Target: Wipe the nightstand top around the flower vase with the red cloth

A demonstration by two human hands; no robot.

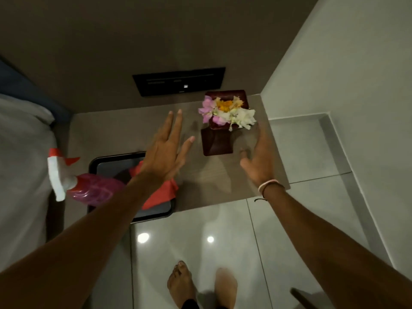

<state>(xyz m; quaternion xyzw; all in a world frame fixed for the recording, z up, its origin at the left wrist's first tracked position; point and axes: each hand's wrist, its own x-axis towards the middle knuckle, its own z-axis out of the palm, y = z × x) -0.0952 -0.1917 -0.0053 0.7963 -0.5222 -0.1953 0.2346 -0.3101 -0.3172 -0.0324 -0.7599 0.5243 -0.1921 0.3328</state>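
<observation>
A dark brown square vase (pixel 217 141) with pink, white and orange flowers (pixel 226 113) stands near the back right of the grey-brown nightstand top (pixel 124 134). My left hand (pixel 166 150) hovers open, fingers spread, just left of the vase. To the vase's right my right hand (pixel 259 155) is also open and slightly blurred. Both hands hold nothing. The red cloth (pixel 161 192) lies crumpled on a black tray (pixel 100 162), partly hidden under my left forearm.
A pink spray bottle (pixel 87 186) with a white and red trigger stands at the tray's left. A bed with white sheets (pixel 20 157) lies further left. A black wall panel (pixel 179 82) sits behind the nightstand. A glossy tiled floor and my bare feet (pixel 181 284) are below.
</observation>
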